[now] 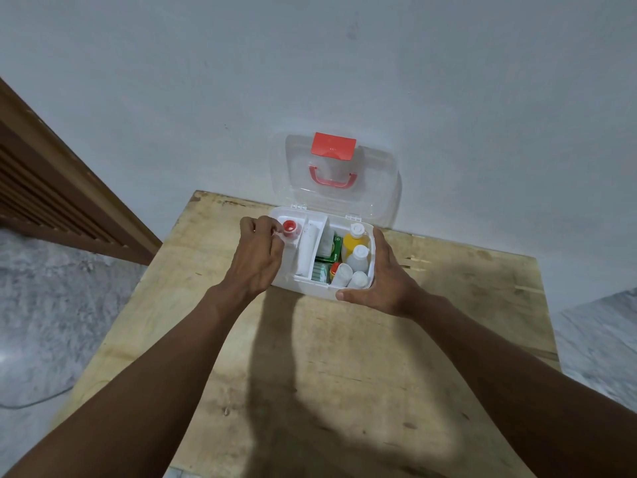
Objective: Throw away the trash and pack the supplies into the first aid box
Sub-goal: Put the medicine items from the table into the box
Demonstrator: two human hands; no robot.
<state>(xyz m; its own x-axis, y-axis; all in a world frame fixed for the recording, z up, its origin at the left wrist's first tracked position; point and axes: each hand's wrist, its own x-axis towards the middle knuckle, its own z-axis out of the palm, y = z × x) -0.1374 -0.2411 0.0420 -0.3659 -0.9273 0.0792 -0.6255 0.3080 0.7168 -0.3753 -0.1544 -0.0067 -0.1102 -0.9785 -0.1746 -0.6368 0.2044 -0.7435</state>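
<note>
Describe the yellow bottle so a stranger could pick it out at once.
On the wooden table stands a white first aid box, its clear lid open against the wall. Its right-hand compartment, next to the right hand, holds several bottles, and the yellow bottle is at the far end. It alone has a yellow body; its neighbours are white.

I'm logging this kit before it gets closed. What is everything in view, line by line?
first aid box: one, white, open, on the table
lid: one, clear with red latch and handle, raised behind the box
red-capped bottle: one, left compartment
yellow bottle: one, white cap, right compartment
white bottles: two, right compartment
green box: one, middle
table: one, pale wood
left hand: pinches the red-capped bottle
right hand: flat against the box's right side
</note>
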